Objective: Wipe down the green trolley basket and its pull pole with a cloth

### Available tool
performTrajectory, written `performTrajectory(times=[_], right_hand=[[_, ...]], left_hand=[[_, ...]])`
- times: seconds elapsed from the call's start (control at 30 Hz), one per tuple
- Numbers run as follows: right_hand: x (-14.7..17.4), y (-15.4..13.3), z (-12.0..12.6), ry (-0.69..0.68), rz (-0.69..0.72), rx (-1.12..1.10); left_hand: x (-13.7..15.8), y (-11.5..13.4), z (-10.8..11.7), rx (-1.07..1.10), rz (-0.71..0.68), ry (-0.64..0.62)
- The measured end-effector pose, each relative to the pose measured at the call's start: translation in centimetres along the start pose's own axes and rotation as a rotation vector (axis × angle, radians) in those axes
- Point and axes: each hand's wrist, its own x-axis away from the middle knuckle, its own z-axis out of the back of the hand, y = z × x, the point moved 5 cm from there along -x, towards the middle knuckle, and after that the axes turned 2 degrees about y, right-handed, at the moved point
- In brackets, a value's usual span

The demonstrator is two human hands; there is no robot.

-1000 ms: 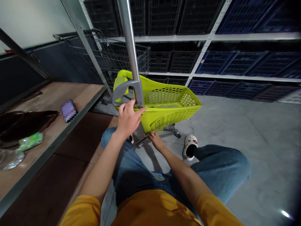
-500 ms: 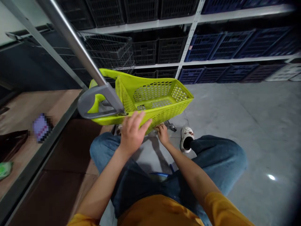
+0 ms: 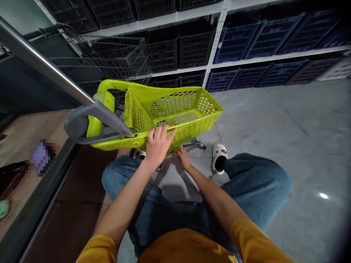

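Observation:
A lime-green shopping cart with a perforated plastic basket stands in front of me between my knees. Its grey bracket carries a metal tube that slants to the upper left. My left hand is on the near rim, fingers bent over its edge and thumb out along the outer wall. Lower down, my right hand has its fingers curled at the basket's bottom edge, with the fingertips partly hidden. A caster wheel shows beneath the cart. The basket's visible inside holds nothing.
Racks with black crates and blue crates line the back. A wire shopping trolley stands behind the cart. At left are a ledge and a blurred purple item. Grey floor stretches right.
The cart's bracket and tube have shifted left in view, and the caster shows more. My left hand has settled onto the rim, its fingers closer together. My right hand stays at the basket's underside.

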Motion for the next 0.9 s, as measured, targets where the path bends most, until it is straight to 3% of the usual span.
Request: performTrajectory(times=[0.13,0.27,0.37,0.47,0.6,0.67,0.73,0.9], right_hand=[[-0.1,0.8,0.4,0.022,-0.049,0.027],[0.2,-3.0,-2.8,-0.058,0.091,0.011],[0.2,-4.8,-3.5,-0.089,0.198,0.001],[-0.5,-3.7,-0.8,-0.035,0.176,-0.007],[-1.8,-1.7,4.8,0.189,0.071,-0.026],[-2.2,-2.2,5.9,0.254,0.053,-0.023],[-2.4,-3.9,5.0,0.253,0.073,-0.006],[-2.5,-9.1,-0.1,0.104,0.262,0.076]], left_hand=[[-0.3,-0.1,0.0,0.022,0.015,0.016],[-0.2,-0.2,0.2,0.037,0.023,0.010],[0.0,-0.4,0.4,0.046,0.009,-0.011],[0.2,-0.6,0.8,0.042,-0.011,-0.022],[0.2,-0.9,1.0,0.041,-0.012,-0.019],[0.2,-1.0,0.9,0.054,-0.004,-0.012],[0.1,-1.0,0.8,0.064,0.008,-0.003],[0.2,-1.3,1.0,0.068,0.031,0.001]])
